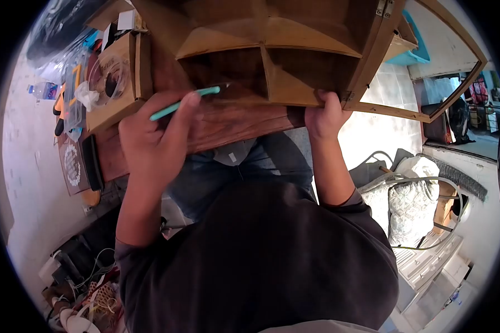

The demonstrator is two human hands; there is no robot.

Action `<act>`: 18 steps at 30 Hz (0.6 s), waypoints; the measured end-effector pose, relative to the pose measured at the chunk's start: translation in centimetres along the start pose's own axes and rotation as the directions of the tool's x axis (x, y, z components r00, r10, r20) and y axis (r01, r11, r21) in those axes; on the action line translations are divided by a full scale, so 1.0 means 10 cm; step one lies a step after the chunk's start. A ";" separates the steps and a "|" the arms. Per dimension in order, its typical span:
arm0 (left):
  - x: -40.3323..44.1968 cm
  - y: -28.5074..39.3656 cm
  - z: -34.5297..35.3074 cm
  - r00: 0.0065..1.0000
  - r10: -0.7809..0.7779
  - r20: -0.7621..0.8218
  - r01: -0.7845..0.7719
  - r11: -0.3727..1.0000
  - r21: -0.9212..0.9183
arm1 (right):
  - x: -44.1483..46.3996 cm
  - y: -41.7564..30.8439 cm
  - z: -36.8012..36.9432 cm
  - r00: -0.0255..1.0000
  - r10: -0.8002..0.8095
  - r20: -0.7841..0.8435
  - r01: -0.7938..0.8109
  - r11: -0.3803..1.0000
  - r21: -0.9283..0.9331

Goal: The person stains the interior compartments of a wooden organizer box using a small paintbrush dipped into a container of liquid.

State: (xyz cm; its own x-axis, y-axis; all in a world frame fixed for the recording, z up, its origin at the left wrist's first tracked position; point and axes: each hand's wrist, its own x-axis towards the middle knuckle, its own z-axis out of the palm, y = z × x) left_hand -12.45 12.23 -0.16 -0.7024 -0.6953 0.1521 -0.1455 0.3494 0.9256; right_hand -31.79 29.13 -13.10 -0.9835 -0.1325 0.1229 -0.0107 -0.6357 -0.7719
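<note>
My left hand (155, 133) is closed on a slim turquoise-handled tool (186, 101). Its small dark tip points right, over the lower left compartment of a wooden cabinet (265, 75); whether the tip touches the wood I cannot tell. The cabinet lies on a reddish-brown wooden table (222, 125), its divided compartments facing up. My right hand (328, 117) grips the cabinet's near edge at the lower right corner, thumb on top and the other fingers hidden underneath. A framed door (397, 112) stands open on the cabinet's right side, attached by metal hinges.
An open cardboard box (143, 66) with plastic-wrapped items is at the table's left, near a dark bar-shaped object (92, 162). A bottle (43, 90) lies farther left. At the right are a turquoise bin (421, 41), a whitish quilted bundle (414, 194) and a looping hose.
</note>
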 end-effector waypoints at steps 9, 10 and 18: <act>0.02 0.00 -0.02 0.996 -0.008 0.084 0.006 1.000 0.030 | -0.02 0.00 -0.01 1.000 -0.026 0.002 0.026 0.999 -0.038; 0.05 -0.03 -0.02 0.996 0.086 0.033 -0.088 0.991 0.096 | -0.01 0.01 -0.01 1.000 -0.030 0.010 0.030 0.999 -0.043; 0.03 0.01 0.00 0.989 -0.045 0.144 0.018 0.983 0.184 | -0.04 0.04 -0.07 0.998 -0.058 0.014 0.059 0.988 -0.141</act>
State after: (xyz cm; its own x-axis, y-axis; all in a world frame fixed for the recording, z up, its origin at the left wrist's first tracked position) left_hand -12.69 12.10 0.00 -0.7883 -0.6125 0.0590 -0.2838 0.4470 0.8483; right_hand -31.50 29.48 -13.87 -0.9786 -0.1067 0.1761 -0.0940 -0.5292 -0.8433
